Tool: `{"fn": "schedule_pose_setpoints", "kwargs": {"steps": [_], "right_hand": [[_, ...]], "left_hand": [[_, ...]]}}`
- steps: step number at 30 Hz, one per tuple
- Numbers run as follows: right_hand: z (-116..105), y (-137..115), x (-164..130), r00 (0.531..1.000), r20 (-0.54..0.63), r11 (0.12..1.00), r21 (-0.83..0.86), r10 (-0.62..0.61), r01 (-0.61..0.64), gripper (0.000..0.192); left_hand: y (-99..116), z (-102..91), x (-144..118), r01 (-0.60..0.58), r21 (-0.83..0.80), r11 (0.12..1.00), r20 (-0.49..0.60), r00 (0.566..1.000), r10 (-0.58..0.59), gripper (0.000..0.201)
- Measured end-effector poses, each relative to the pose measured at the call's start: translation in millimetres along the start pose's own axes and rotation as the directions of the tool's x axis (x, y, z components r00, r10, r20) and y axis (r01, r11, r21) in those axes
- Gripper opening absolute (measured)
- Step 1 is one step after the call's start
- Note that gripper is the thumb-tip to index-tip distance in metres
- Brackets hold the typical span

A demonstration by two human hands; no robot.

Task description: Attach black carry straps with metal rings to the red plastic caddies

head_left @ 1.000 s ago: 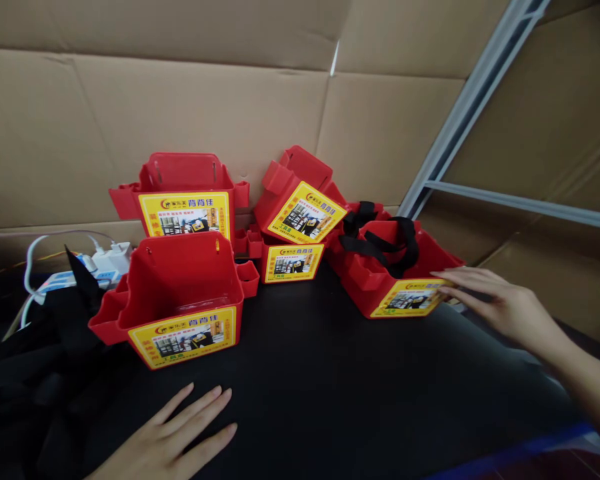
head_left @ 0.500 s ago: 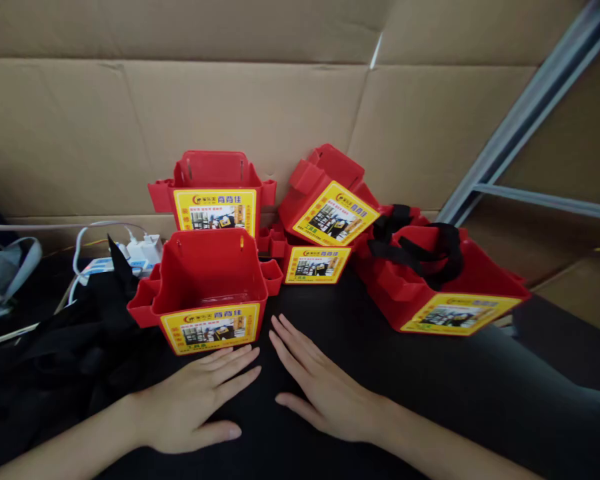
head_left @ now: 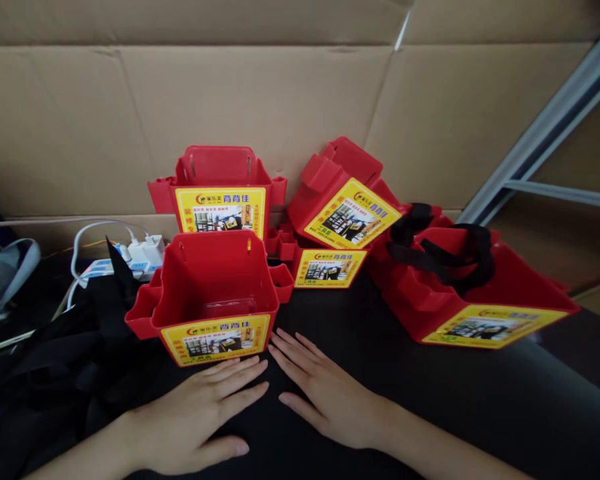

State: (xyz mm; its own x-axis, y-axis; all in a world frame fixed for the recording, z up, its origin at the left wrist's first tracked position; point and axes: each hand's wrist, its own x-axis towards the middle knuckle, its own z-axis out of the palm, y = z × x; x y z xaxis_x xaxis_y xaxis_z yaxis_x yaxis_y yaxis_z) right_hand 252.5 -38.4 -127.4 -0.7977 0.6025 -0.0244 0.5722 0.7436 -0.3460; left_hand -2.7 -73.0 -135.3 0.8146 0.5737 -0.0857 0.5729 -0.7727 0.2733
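My left hand [head_left: 200, 417] and my right hand [head_left: 327, 393] lie flat, palms down, side by side on the black table surface [head_left: 390, 400]. Both hold nothing, with fingers spread. Their fingertips almost touch the front of an empty red plastic bin [head_left: 213, 293] with a yellow label. Behind it stands a second red bin [head_left: 221, 187]. To the right a tilted red bin [head_left: 343, 190] leans over a smaller labelled one [head_left: 329, 267]. Far right sits a red bin [head_left: 473, 300] holding a black strap [head_left: 443, 250].
A cardboard wall [head_left: 280, 93] closes off the back. At the left are a white power strip with plugs and cables [head_left: 130, 257], black fabric [head_left: 55, 353] and a grey item [head_left: 3, 270]. A metal frame [head_left: 555, 127] rises at the right.
My right hand left the far-right bin and came down flat beside my left hand in front of the near bin. The view shifted left and closer.
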Motion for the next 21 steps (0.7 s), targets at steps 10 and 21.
{"fn": "schedule_pose_setpoints", "kwargs": {"steps": [10, 21], "right_hand": [[1, -3, 1, 0.999, 0.039, 0.999, -0.045, 0.024, -0.022, 0.055], [0, 1, -2, 0.997, -0.076, 0.999, -0.043, -0.01, 0.006, 0.05]], "left_hand": [[1, -2.7, -2, -0.013, 0.023, 1.0, -0.015, 1.0, 0.013, 0.063], [10, -9.2, -19, -0.157, 0.255, 0.954, -0.46, 0.848, 0.262, 0.036]]}}
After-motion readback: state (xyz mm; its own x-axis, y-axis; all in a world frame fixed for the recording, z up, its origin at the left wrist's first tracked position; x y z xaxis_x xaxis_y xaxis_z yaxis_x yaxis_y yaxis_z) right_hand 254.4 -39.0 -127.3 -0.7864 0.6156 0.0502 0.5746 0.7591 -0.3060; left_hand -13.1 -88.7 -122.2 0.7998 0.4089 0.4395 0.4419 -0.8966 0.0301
